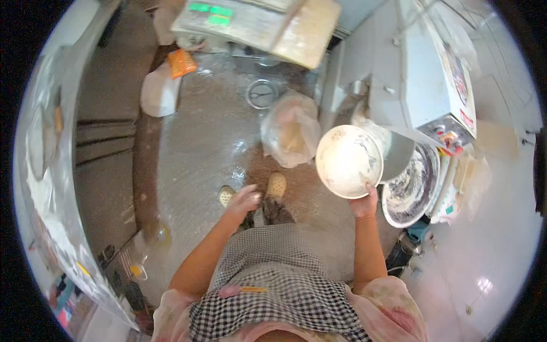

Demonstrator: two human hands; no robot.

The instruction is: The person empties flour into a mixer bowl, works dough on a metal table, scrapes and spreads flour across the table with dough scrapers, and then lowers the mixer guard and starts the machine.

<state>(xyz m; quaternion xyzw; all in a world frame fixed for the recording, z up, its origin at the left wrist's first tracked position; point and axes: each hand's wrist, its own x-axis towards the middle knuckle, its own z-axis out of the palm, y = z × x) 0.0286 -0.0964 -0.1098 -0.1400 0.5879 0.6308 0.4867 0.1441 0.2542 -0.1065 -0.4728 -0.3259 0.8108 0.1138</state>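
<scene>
1. Bowl (347,162) – right of centre in the frame, its rim clamped in the right hand (364,205), thumb over the edge, probably to keep it steady.
2. Left hand (246,199), just left of centre, hangs loose – clasping nothing, likely unneeded for this hold.
3. Counted: one held bowl; one smeared tub (394,221) at right; one bag (292,134) on the floor, just above centre; two shoes (276,185) below it.
</scene>
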